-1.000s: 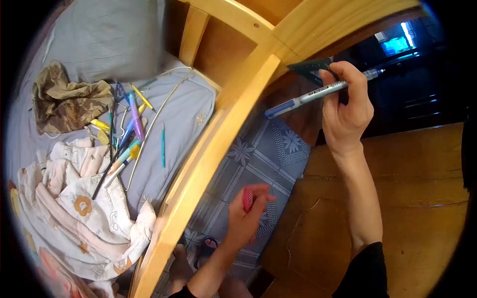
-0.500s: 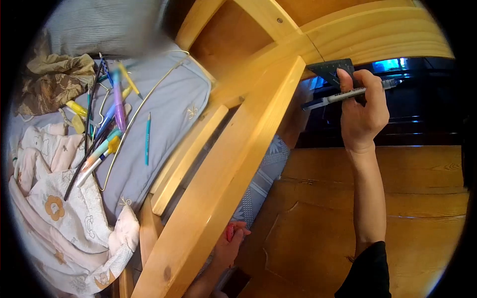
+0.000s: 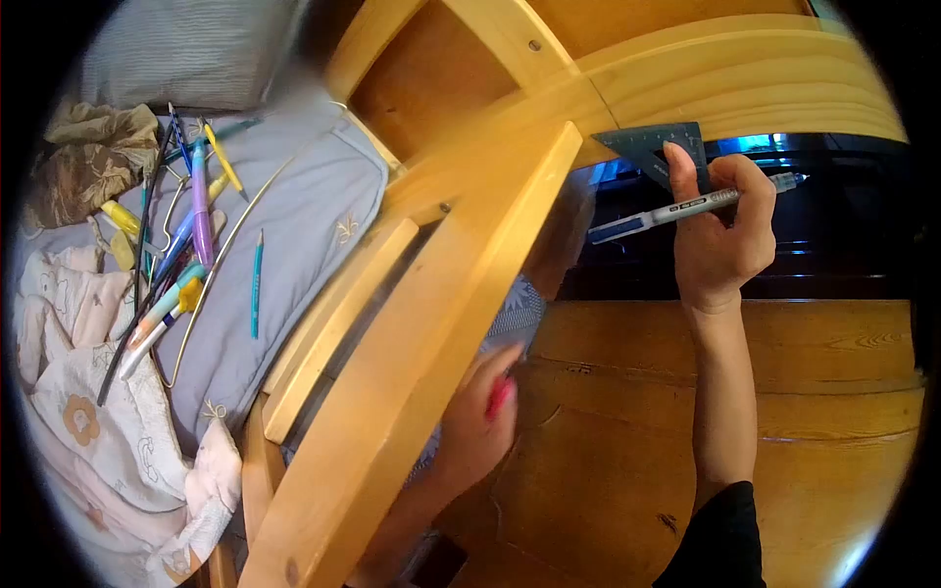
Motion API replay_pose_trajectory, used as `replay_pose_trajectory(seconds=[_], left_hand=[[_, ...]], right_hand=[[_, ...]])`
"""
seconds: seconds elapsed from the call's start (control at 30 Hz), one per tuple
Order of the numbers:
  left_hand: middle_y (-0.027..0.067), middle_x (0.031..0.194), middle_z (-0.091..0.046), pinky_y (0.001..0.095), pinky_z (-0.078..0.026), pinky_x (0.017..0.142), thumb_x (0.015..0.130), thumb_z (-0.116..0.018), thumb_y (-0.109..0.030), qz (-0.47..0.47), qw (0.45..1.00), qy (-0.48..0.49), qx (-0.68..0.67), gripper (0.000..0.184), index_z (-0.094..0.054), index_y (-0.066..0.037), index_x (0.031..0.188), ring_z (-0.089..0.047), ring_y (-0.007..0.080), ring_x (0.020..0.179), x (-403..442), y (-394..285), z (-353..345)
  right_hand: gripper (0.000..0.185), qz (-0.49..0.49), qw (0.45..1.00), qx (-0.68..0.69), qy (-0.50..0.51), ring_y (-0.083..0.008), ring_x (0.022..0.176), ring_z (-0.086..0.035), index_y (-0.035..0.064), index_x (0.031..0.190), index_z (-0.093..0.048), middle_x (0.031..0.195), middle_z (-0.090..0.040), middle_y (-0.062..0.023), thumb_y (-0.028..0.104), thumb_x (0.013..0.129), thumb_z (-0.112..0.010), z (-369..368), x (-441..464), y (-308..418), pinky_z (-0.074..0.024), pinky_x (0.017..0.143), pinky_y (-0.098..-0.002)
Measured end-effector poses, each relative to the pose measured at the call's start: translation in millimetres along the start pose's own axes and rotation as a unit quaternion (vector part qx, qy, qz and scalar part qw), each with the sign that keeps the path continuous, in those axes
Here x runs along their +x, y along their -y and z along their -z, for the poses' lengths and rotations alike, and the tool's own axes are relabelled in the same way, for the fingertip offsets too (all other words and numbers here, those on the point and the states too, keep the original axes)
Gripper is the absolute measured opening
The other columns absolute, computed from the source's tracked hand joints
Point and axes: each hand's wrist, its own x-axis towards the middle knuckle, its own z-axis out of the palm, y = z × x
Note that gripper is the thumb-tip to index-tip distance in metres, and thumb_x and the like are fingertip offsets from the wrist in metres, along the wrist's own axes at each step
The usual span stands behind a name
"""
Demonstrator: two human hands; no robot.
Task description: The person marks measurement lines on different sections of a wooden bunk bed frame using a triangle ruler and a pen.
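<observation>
My right hand [image 3: 720, 225] is closed around a white-barrelled pen [image 3: 701, 204] with a blue end, lying crosswise in its fingers. The same hand pinches a dark green set square [image 3: 676, 147] under the thumb, against the yellow wooden board. Lower down, beside the slanted wooden rail [image 3: 431, 343], my left hand [image 3: 480, 421] is blurred by motion. Its fingers are curled around a small red object [image 3: 501, 398] whose kind I cannot make out. The rail hides part of the left forearm.
On the grey bedding at left lie several pens, a teal pencil [image 3: 257, 284], a purple pen [image 3: 202, 206] and a bent wire hanger [image 3: 230, 240]. A patterned cloth [image 3: 147, 421] lies in front. Brown wooden panels [image 3: 667, 392] are below my right hand.
My left hand has risen from behind the rail with the red object. The set square shows more fully in my right hand. The view has shifted slightly.
</observation>
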Motion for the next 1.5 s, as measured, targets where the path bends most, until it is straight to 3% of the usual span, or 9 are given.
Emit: replay_pose_trajectory(seconds=[0.07, 0.23, 0.3, 0.37, 0.47, 0.6, 0.67, 0.87, 1.5], left_hand=[[0.0216, 0.135, -0.046, 0.0356, -0.038, 0.102, 0.083, -0.051, 0.006, -0.099, 0.994, -0.015, -0.034, 0.049, -0.048, 0.001, 0.131, -0.044, 0.0344, 0.128, 47.4, -34.9, -9.7], [0.0252, 0.142, -0.033, 0.0416, -0.039, 0.101, 0.082, -0.052, 0.006, -0.158, 0.986, -0.039, -0.021, 0.061, -0.033, 0.003, 0.14, -0.039, 0.0446, 0.126, 115.2, -87.4, -26.5], [0.0258, 0.143, -0.031, 0.0422, -0.04, 0.1, 0.082, -0.052, 0.005, -0.158, 0.987, -0.035, -0.006, 0.062, -0.032, 0.003, 0.14, -0.04, 0.0452, 0.126, 114.3, -91.6, -26.1], [0.0265, 0.143, -0.029, 0.0428, -0.041, 0.099, 0.082, -0.052, 0.005, -0.158, 0.987, -0.029, 0.009, 0.063, -0.03, 0.004, 0.141, -0.04, 0.0459, 0.125, 109.2, -91.5, -25.7], [0.0264, 0.146, -0.025, 0.043, -0.043, 0.097, 0.081, -0.053, 0.004, -0.115, 0.993, 0.02, 0.023, 0.067, -0.026, 0.002, 0.143, -0.04, 0.0474, 0.124, 99.1, -86.4, -23.1], [0.0266, 0.149, -0.02, 0.0432, -0.043, 0.096, 0.082, -0.053, 0.004, -0.085, 0.996, 0.013, 0.01, 0.068, -0.025, 0.001, 0.144, -0.038, 0.0479, 0.125, 103.5, -84.3, -21.9], [0.0277, 0.15, -0.014, 0.0441, -0.044, 0.095, 0.081, -0.053, 0.004, -0.149, 0.987, -0.023, 0.045, 0.07, -0.024, 0.001, 0.144, -0.036, 0.0487, 0.126, 111.0, -77.7, -24.3], [0.0284, 0.15, -0.014, 0.0449, -0.045, 0.093, 0.077, -0.057, 0.006, -0.182, 0.979, -0.026, 0.088, 0.073, -0.026, 0.001, 0.143, -0.038, 0.0493, 0.125, 123.4, -73.5, -22.8], [0.0257, 0.151, -0.013, 0.0438, -0.053, 0.077, 0.076, -0.059, 0.005, -0.21, 0.968, -0.018, 0.133, 0.068, -0.036, -0.002, 0.14, -0.057, 0.0468, 0.102, 131.8, -69.1, -16.1]], right_hand=[[0.034, -0.007, 1.0, 0.013, -0.006, -0.0147, 0.052, -0.053, 0.0047, 0.088, -0.058, 0.069, -0.057, -0.0046, 0.018, 0.07, -0.084, -0.7, 0.2, -0.5, -0.0425, 0.047, -0.0224], [0.035, -0.045, 0.996, 0.067, -0.024, -0.0097, 0.053, -0.051, 0.005, 0.089, -0.058, 0.071, -0.057, -0.002, 0.017, 0.07, -0.085, -1.0, 4.0, 1.4, -0.0422, 0.048, -0.0194], [0.035, -0.035, 0.992, 0.108, -0.049, -0.0066, 0.055, -0.051, 0.0048, 0.09, -0.059, 0.072, -0.057, -0.001, 0.017, 0.07, -0.085, -0.1, 9.3, -0.7, -0.0416, 0.048, -0.0179], [0.036, -0.07, 0.992, 0.105, -0.022, -0.0099, 0.054, -0.052, 0.0046, 0.089, -0.059, 0.071, -0.057, -0.0027, 0.015, 0.068, -0.086, 3.1, 13.5, 5.2, -0.0423, 0.048, -0.0199], [0.032, -0.011, 0.997, 0.08, 0.003, -0.019, 0.053, -0.053, 0.0041, 0.086, -0.06, 0.069, -0.057, -0.0059, 0.013, 0.068, -0.085, -1.2, 16.2, 4.9, -0.0434, 0.048, -0.0261], [0.031, 0.022, 0.999, 0.025, 0.028, -0.0203, 0.053, -0.053, 0.0036, 0.087, -0.06, 0.069, -0.057, -0.0062, 0.016, 0.07, -0.083, -5.8, 18.3, 8.5, -0.0437, 0.047, -0.0267], [0.032, 0.007, 0.999, 0.028, 0.036, -0.0199, 0.053, -0.054, 0.0036, 0.087, -0.06, 0.069, -0.057, -0.0061, 0.016, 0.07, -0.083, -5.5, 16.2, 8.6, -0.0438, 0.047, -0.0266], [0.033, -0.023, 0.998, 0.039, 0.048, -0.0184, 0.053, -0.055, 0.0041, 0.086, -0.06, 0.069, -0.058, -0.0052, 0.018, 0.068, -0.084, -5.9, 19.9, 3.2, -0.0436, 0.047, -0.0258], [0.035, -0.037, 0.997, 0.025, 0.055, -0.0192, 0.055, -0.056, 0.0034, 0.089, -0.06, 0.07, -0.06, -0.0066, 0.017, 0.069, -0.085, -5.8, 19.8, 2.6, -0.045, 0.049, -0.0252]])
